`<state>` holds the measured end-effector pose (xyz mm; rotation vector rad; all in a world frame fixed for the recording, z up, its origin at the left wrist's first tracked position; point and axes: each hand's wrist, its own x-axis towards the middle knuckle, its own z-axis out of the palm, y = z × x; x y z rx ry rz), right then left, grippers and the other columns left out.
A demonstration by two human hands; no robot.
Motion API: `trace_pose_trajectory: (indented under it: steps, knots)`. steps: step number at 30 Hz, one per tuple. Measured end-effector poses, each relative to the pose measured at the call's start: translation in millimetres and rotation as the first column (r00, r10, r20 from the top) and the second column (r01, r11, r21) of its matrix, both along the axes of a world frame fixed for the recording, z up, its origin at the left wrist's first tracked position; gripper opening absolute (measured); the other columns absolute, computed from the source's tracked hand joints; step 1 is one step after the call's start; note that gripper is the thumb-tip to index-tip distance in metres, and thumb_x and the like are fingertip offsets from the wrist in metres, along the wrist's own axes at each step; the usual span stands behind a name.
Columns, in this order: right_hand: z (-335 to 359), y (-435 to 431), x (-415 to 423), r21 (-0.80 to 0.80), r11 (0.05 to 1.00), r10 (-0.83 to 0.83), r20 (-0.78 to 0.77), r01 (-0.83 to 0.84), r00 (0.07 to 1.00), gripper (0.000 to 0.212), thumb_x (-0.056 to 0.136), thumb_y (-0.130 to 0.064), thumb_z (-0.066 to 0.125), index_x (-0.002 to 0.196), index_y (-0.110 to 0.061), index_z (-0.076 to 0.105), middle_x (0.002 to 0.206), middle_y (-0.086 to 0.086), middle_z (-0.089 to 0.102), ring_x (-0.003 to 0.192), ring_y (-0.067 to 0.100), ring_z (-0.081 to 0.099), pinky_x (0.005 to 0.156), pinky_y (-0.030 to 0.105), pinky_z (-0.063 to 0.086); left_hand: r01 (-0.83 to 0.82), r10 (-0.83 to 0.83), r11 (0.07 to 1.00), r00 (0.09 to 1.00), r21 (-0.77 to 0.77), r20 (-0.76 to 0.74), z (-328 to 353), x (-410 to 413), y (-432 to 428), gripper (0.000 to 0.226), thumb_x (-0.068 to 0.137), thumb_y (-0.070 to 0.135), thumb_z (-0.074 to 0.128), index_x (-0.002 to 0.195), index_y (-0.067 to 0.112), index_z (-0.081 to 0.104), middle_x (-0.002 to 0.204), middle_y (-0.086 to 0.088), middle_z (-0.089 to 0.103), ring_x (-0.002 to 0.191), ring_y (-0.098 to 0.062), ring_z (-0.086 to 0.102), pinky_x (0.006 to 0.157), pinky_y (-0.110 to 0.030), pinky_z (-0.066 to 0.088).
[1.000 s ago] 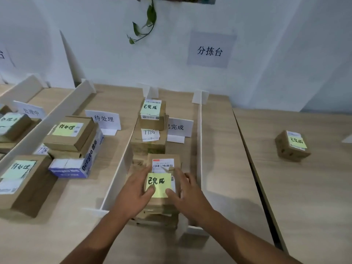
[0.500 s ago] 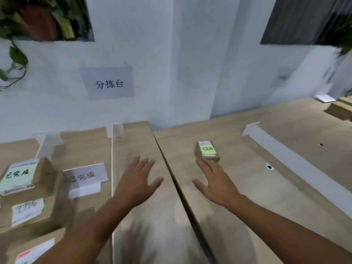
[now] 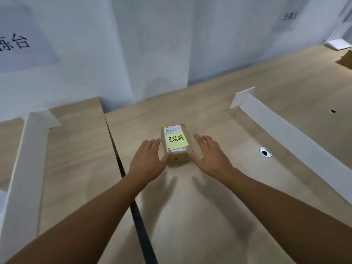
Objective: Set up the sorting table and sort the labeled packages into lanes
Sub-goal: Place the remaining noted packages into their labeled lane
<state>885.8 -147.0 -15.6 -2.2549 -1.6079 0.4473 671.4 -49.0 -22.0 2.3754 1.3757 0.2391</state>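
Note:
A small brown cardboard package (image 3: 178,159) lies on the right-hand wooden table (image 3: 219,206). On its top are a white shipping label and a yellow sticky note (image 3: 176,141) with handwritten characters. My left hand (image 3: 147,161) is at the package's left side, fingers spread, thumb touching its near left corner. To the right of the package is my right hand (image 3: 209,155), fingers apart, thumb at the near right corner. Neither hand has closed around the package.
A white lane divider (image 3: 24,178) stands on the left table and another white divider (image 3: 291,134) runs diagonally on the right table. A dark gap (image 3: 129,187) separates the two tables. A cable hole (image 3: 265,151) sits right of the package. Paper signs hang on the wall.
My view swung right, away from the sorted lanes. Both hands left the stacked package there and now flank the lone small package on the right table.

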Motion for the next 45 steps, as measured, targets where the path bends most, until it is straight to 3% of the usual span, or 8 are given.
trace_pose_trajectory:
  steps: [9, 14, 19, 25, 29, 34, 38, 45]
  knots:
    - [-92.6, 68.7, 11.6, -0.015, 1.000, -0.015, -0.228, 0.012, 0.974, 0.071, 0.087, -0.066, 0.043, 0.153, -0.049, 0.022, 0.129, 0.005, 0.054, 0.113, 0.031, 0.059, 0.087, 0.035, 0.048, -0.111, 0.191, 0.934, 0.959, -0.341, 0.210, -69.8, 67.1, 39.7, 0.087, 0.089, 0.058, 0.056, 0.159, 0.031, 0.013, 0.151, -0.004, 0.039, 0.127, -0.022, 0.050, 0.092, -0.034, 0.040]
    - [-94.9, 65.6, 8.8, 0.031, 0.998, -0.037, -0.286, 0.048, 0.957, 0.067, 0.092, -0.057, 0.053, 0.153, -0.049, 0.026, 0.135, 0.001, 0.053, 0.117, 0.026, 0.059, 0.092, 0.032, 0.045, -0.097, 0.218, 0.933, 0.918, -0.347, 0.331, -68.3, 65.5, 32.6, 0.084, 0.088, 0.052, 0.059, 0.158, 0.028, 0.020, 0.147, -0.001, 0.044, 0.124, -0.013, 0.049, 0.091, -0.025, 0.034]
    - [-46.8, 30.8, -22.9, 0.118, 0.992, -0.008, -0.320, 0.049, 0.947, 0.061, 0.097, -0.052, 0.054, 0.152, -0.045, 0.031, 0.126, -0.001, 0.051, 0.108, 0.017, 0.059, 0.094, 0.036, 0.052, -0.077, 0.187, 0.952, 0.912, -0.296, 0.364, -21.2, 29.4, 4.6, 0.080, 0.093, 0.043, 0.064, 0.158, 0.028, 0.020, 0.150, 0.002, 0.044, 0.129, -0.016, 0.049, 0.098, -0.032, 0.042]
    - [36.4, -19.0, -100.5, 0.242, 0.969, 0.137, -0.335, -0.055, 0.932, 0.064, 0.087, -0.062, 0.050, 0.147, -0.049, 0.028, 0.114, -0.005, 0.045, 0.103, 0.011, 0.053, 0.083, 0.030, 0.046, -0.127, 0.230, 0.961, 0.864, -0.247, 0.447, 60.1, -77.0, -69.7, 0.085, 0.084, 0.054, 0.069, 0.154, 0.039, 0.024, 0.152, 0.012, 0.045, 0.125, -0.009, 0.054, 0.101, -0.037, 0.050]
    - [88.7, -61.5, -181.7, 0.310, 0.932, 0.295, -0.348, -0.187, 0.890, 0.066, 0.083, -0.065, 0.049, 0.145, -0.053, 0.026, 0.115, -0.009, 0.041, 0.102, -0.006, 0.050, 0.072, 0.012, 0.041, -0.210, 0.277, 0.960, 0.823, -0.187, 0.496, 115.2, -168.0, -125.9, 0.080, 0.082, 0.050, 0.071, 0.150, 0.041, 0.029, 0.148, 0.016, 0.047, 0.124, -0.010, 0.056, 0.099, -0.042, 0.053]
    - [134.0, -117.5, -310.1, 0.383, 0.877, 0.436, -0.380, -0.291, 0.816, 0.065, 0.081, -0.064, 0.051, 0.141, -0.048, 0.030, 0.120, -0.009, 0.036, 0.110, 0.000, 0.051, 0.088, 0.022, 0.048, -0.323, 0.318, 0.943, 0.793, -0.084, 0.520, 164.5, -301.9, -203.8, 0.074, 0.081, 0.054, 0.067, 0.145, 0.052, 0.029, 0.142, 0.020, 0.048, 0.121, -0.004, 0.053, 0.093, -0.032, 0.049]
    - [154.5, -160.9, -418.8, 0.438, 0.828, 0.523, -0.377, -0.350, 0.765, 0.063, 0.080, -0.065, 0.050, 0.138, -0.050, 0.030, 0.117, -0.013, 0.034, 0.109, -0.009, 0.047, 0.076, 0.004, 0.041, -0.390, 0.356, 0.919, 0.767, -0.052, 0.535, 186.3, -408.5, -260.4, 0.075, 0.078, 0.056, 0.063, 0.145, 0.050, 0.031, 0.139, 0.017, 0.050, 0.121, -0.005, 0.053, 0.095, -0.038, 0.051]
    - [165.1, -210.9, -559.3, 0.394, 0.797, 0.590, -0.341, -0.458, 0.732, 0.065, 0.092, -0.050, 0.058, 0.148, -0.042, 0.025, 0.121, 0.000, 0.034, 0.111, 0.017, 0.054, 0.095, 0.041, 0.054, -0.427, 0.386, 0.903, 0.743, -0.057, 0.546, 189.7, -547.6, -329.7, 0.091, 0.074, 0.069, 0.058, 0.153, 0.032, 0.032, 0.145, 0.004, 0.052, 0.127, -0.015, 0.054, 0.102, -0.050, 0.049]
